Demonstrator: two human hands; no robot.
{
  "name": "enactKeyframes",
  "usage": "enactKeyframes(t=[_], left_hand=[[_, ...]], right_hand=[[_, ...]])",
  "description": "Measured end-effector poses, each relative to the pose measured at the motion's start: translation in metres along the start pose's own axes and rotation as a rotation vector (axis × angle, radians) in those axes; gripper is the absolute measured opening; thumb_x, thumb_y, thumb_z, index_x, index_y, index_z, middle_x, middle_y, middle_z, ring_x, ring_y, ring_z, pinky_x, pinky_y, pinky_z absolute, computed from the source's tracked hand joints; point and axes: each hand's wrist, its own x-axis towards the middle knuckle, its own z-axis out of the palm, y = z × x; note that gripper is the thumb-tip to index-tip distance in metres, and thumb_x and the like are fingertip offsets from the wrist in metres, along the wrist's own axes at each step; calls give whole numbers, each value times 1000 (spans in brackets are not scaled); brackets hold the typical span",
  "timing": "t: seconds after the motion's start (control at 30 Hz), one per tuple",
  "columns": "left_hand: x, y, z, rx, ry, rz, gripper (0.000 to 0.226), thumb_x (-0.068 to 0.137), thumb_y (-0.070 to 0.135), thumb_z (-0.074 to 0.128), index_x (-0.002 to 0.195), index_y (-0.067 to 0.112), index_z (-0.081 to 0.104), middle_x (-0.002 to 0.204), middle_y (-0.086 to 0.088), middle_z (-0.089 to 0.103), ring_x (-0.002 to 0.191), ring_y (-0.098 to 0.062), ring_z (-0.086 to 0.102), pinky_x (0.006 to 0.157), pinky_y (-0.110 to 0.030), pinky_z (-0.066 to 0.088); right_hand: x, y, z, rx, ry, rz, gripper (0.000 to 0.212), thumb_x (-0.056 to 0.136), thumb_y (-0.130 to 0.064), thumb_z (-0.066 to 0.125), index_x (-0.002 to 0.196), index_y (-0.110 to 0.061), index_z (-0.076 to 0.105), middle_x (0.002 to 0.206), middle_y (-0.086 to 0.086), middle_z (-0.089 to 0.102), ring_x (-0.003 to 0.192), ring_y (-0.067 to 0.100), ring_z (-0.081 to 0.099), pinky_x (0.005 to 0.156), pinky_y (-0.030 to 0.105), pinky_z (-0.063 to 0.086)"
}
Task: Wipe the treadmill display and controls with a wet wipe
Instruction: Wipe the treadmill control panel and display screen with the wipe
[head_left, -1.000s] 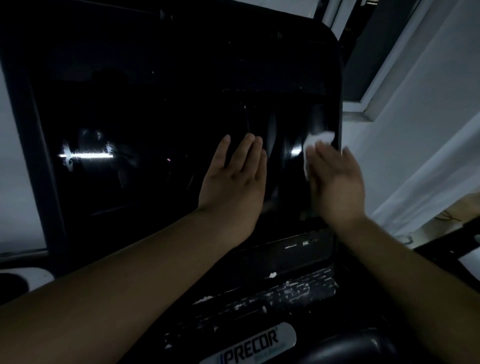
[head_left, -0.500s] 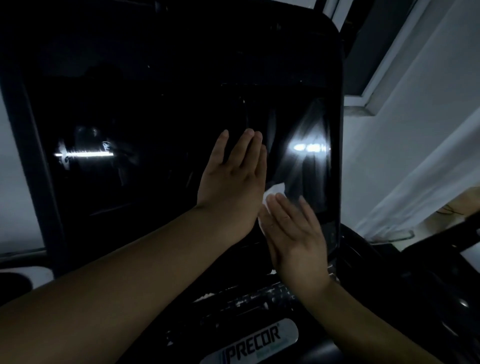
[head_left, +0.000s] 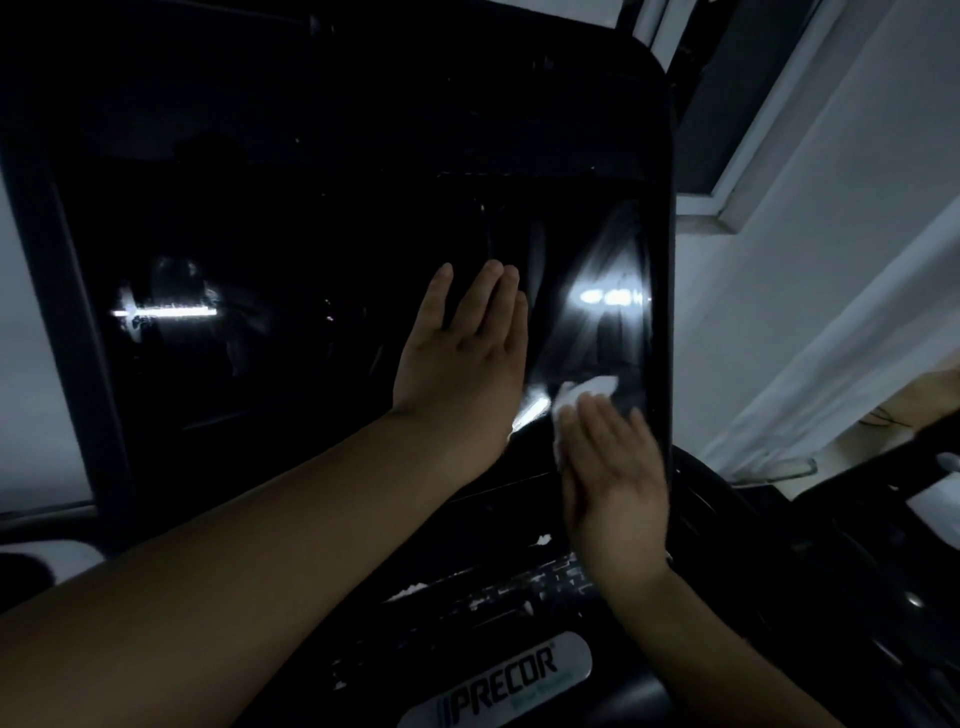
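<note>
The right hand (head_left: 613, 483), fingers straight and pointing up, presses a crumpled white wet wipe (head_left: 584, 395) flat against the dark treadmill display (head_left: 311, 260) near its lower right corner. The wipe's long axis runs roughly upward. The left hand (head_left: 462, 358) lies flat and spread on the display just beside it. Below sits the worn control panel (head_left: 493, 587).

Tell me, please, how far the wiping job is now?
Done: streaks sheen the display at right. In hand: right hand presses the wet wipe low on that side; left hand lies flat mid-screen. Left: the dark left half, control strip look unwiped.
</note>
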Motion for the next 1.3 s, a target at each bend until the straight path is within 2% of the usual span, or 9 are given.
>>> enactKeyframes(t=[0.13, 0.3, 0.47, 0.63, 0.73, 0.93, 1.07, 1.13, 1.3], left_hand=[[-1, 0, -2, -3, -6, 2, 105, 95, 53, 55, 157, 1, -11, 167, -20, -21, 154, -33, -23, 123, -58, -7], [0, -4, -7, -42, 15, 28, 100, 96, 52, 54, 159, 2, -7, 168, -19, -18, 155, -31, -20, 123, -58, -7], [-16, -30, -11, -75, 119, 155, 105, 92, 59, 57, 160, 8, -3, 169, -15, -16, 156, -27, -18, 125, -52, -7], [-63, -87, 9, -23, 189, 281, 106, 72, 49, 82, 156, 8, 32, 168, -15, 20, 157, -27, 12, 126, -54, 11], [-86, -113, 20, 16, 160, 298, 106, 67, 46, 88, 153, 7, 40, 166, -17, 26, 156, -29, 18, 123, -57, 20], [-108, -125, 27, 32, 152, 312, 108, 68, 48, 87, 156, 10, 36, 167, -15, 22, 157, -28, 15, 124, -57, 18], [-109, -126, 27, 16, 144, 303, 109, 68, 48, 88, 156, 10, 36, 167, -14, 22, 156, -29, 16, 123, -57, 19], [-110, -126, 27, 9, 137, 301, 110, 69, 49, 87, 157, 10, 34, 168, -15, 21, 157, -29, 15, 123, -57, 18], [-110, -126, 27, 0, 144, 305, 109, 70, 49, 87, 157, 9, 33, 168, -16, 20, 156, -30, 14, 123, -59, 20]], right_hand=[[-9, 4, -4, 8, -25, -126, 43, 89, -6, 66, 132, -6, 67, 140, 15, 63, 135, 30, 57, 118, 56, 35], [2, 49, -5, -107, -26, 107, 37, 98, -14, 52, 131, -5, 66, 138, 19, 64, 127, 35, 63, 115, 55, 38], [0, 40, -1, -75, -11, 167, 41, 100, -18, 44, 131, -3, 66, 138, 21, 63, 129, 37, 61, 113, 56, 41], [1, 24, 0, -57, 8, 216, 39, 100, -14, 44, 130, -2, 66, 136, 21, 65, 129, 37, 60, 113, 58, 40], [-2, -14, 1, 2, -2, 170, 42, 96, -13, 49, 133, -4, 65, 139, 20, 63, 133, 36, 57, 118, 56, 35], [-12, -108, 4, 180, -6, -19, 40, 102, -19, 43, 130, -5, 67, 142, 17, 61, 139, 33, 52, 119, 57, 32], [-13, -96, -2, 133, -34, -114, 39, 98, -18, 48, 132, -10, 68, 143, 11, 62, 138, 30, 53, 118, 57, 32], [-11, -67, -6, 58, -56, -21, 41, 94, -16, 54, 133, -11, 67, 143, 12, 62, 135, 30, 56, 119, 56, 31], [-5, -40, -8, -41, -66, 266, 38, 99, -19, 47, 129, -6, 67, 136, 18, 65, 128, 35, 61, 118, 54, 32]])
